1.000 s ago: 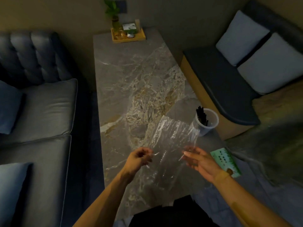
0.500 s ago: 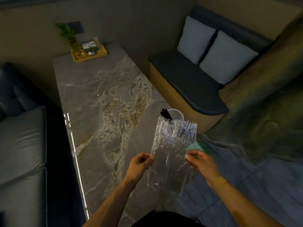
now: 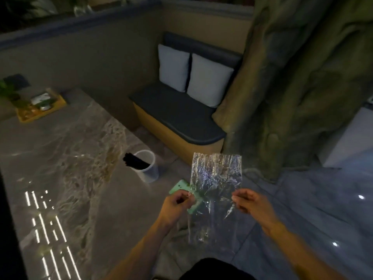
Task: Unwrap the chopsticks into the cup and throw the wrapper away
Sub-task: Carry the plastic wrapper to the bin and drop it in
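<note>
From my head camera, my left hand [image 3: 178, 203] pinches the left edge of the clear wrapper [image 3: 216, 190] and my right hand [image 3: 249, 205] pinches its right edge, holding it upright past the near right corner of the marble table [image 3: 60, 158]; the dim light blurs its lower end. The sheet partly hides a green packet [image 3: 178, 187] on the table. Compared with half a second ago, the wrapper no longer covers the cup [image 3: 148, 168], now clear to the left with the black chopsticks [image 3: 135, 163] inside.
</note>
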